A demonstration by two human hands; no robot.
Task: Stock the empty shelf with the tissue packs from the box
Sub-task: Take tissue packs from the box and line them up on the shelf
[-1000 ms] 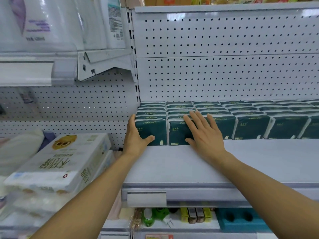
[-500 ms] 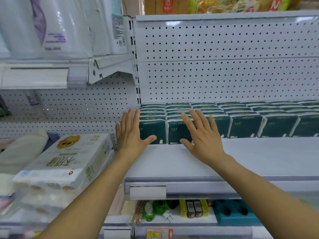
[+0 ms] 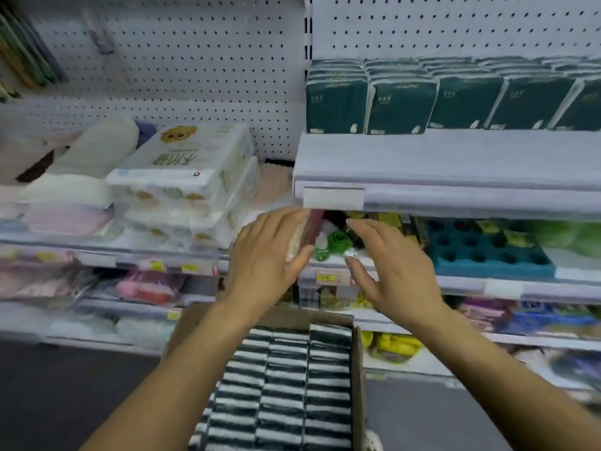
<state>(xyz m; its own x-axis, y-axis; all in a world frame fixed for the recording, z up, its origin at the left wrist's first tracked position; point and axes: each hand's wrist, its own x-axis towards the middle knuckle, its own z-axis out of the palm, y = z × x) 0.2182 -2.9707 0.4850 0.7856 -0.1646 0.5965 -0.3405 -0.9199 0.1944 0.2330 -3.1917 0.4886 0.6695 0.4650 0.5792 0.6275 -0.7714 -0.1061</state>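
1. My left hand (image 3: 265, 255) and right hand (image 3: 395, 271) hover above the box (image 3: 357, 369), fingers spread, holding nothing.
2. Five front tissue packs (image 3: 336, 105) show on the shelf (image 3: 455, 161).
3. Three columns of packs fill the box.

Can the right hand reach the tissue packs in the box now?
Probably yes. The right hand is open and empty above the box, whose top is open, and nothing lies over the tissue packs.
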